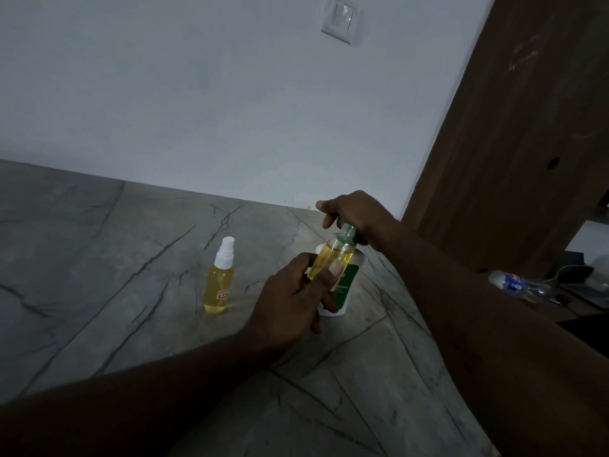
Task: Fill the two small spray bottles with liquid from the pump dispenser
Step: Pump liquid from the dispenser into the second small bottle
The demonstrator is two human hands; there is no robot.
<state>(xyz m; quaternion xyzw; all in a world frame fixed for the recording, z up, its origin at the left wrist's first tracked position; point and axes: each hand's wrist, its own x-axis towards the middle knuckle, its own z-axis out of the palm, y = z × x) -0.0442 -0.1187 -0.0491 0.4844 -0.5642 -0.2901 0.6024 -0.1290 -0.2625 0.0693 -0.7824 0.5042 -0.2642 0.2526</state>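
Fingers (333, 270) around slim, clear, amber-filled spray bottle (330, 253)

Pump dispenser (344, 286) green label – partial caps "…IGINAL", rest hidden, standing spray bottle (220, 282) red/white sticker – illegible, plastic bottle (517, 285) at right, label too blurred

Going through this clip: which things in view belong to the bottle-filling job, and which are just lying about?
In the job:
- pump dispenser, right hand on its top
- open spray bottle, held in left hand
- capped spray bottle, standing on counter

Lying about:
- plastic water bottle
- wall switch
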